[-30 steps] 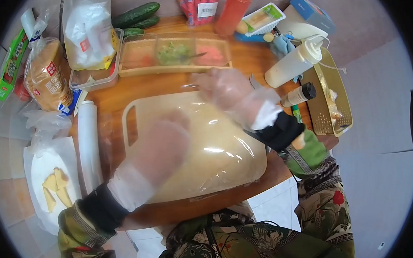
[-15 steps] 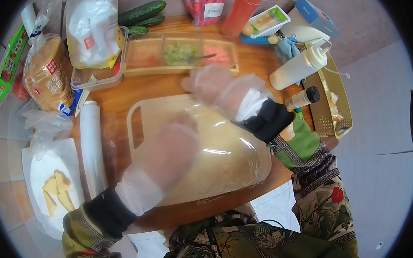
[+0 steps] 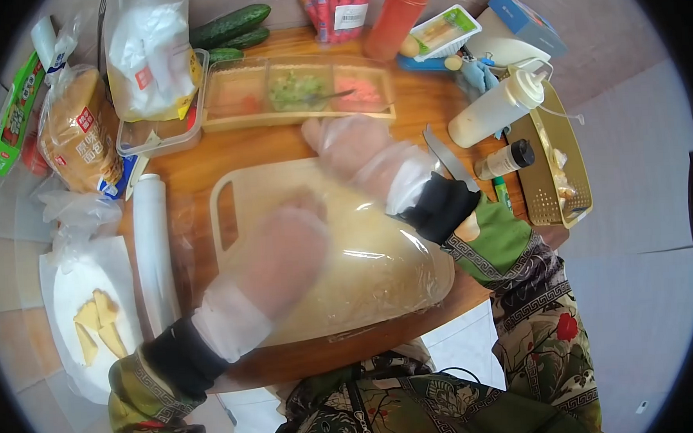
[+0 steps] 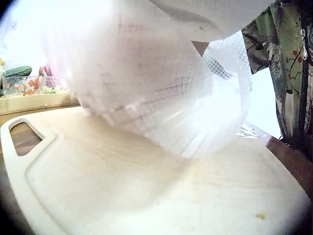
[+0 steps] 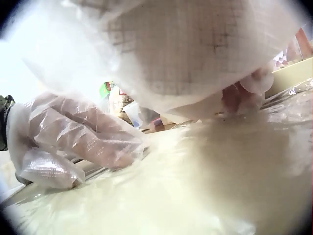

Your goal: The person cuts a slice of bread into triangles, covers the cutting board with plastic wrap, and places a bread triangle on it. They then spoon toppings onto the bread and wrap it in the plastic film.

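1. Wooden table, warm brown and glossy, carries the work, with a pale wall beyond.
2. Clear film already lies over much of the cutting board, its middle and right side at least. As I judge it, smoothness is what is left to settle: creases show along the near edge, and cover at the left end is uncertain.
3. That film looks thin and shiny, with bright streaks of light across it and a crinkled margin reaching past the board's near right edge. Beneath, the board is cream, rounded at the corners, with a handle slot at the left (one small yellowish crumb shows there in the left wrist view).
4. Left hand, in a clear glove, is over the board's left half. Its grip is loose: fingers gently bent, thumb apart, fingertips at the film.
5. Right hand, gloved too, reaches over the far edge near the divided tray. Blur and glove hide its grip, so I cannot tell whether it pinches anything.
6. Nearby sit a white roll on the left and a knife on the right.
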The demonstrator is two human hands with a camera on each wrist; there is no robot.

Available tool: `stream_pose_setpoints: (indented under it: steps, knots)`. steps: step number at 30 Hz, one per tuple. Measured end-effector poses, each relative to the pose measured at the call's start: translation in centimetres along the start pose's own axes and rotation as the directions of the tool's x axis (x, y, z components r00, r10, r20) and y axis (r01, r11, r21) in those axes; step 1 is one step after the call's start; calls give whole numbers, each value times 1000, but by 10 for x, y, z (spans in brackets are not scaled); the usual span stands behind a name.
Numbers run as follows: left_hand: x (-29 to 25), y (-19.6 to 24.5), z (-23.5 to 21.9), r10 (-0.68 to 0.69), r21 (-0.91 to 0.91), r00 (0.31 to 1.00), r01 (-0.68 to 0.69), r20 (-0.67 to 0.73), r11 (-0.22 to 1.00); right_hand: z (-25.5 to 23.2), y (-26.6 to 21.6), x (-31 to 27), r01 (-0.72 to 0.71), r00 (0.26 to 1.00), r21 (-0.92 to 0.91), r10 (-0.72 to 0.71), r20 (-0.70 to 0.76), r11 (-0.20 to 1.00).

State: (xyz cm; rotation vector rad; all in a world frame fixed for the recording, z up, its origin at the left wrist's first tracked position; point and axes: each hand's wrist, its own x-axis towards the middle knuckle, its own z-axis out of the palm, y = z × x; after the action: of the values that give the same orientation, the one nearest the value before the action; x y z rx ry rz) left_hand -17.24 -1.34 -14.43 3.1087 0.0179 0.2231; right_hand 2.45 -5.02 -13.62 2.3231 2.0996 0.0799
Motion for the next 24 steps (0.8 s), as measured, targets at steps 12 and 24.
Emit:
stream_pose_setpoints:
  steps: [12, 24]
  knots:
    - [-2, 0, 2, -8, -3, 1000, 8, -27, 1000, 10, 5, -1, 47, 991, 32, -42, -127, 998]
    - [0, 2, 3, -25, 0, 999, 26, 29, 1000, -6, 31, -5, 76, 997, 574, -54, -54, 815]
